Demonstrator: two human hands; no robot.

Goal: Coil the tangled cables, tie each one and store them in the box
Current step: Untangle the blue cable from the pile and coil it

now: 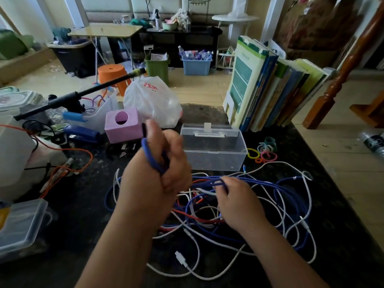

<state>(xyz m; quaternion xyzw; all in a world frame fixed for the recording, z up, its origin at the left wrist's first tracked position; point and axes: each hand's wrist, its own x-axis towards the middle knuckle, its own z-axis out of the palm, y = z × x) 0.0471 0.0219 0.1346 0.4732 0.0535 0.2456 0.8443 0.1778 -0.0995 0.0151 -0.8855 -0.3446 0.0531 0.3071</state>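
Note:
A tangle of blue, white and red cables [245, 206] lies on the dark table in front of me. My left hand [166, 161] is raised over the heap and grips a blue cable [150, 156] that loops round the hand. My right hand [234, 198] rests low on the pile, its fingers curled round strands of the same blue cable. Behind the hands stands a clear plastic box [214, 150], open and empty, its lid upright at the back. Several coloured loop ties [265, 151] lie to the right of the box.
A pink block with a round hole [124, 125], a white plastic bag [153, 100] and a blue stapler [83, 133] sit behind my left hand. Books [270, 88] lean at the right rear. A lidded clear container [20, 225] and an orange wire [68, 150] occupy the left.

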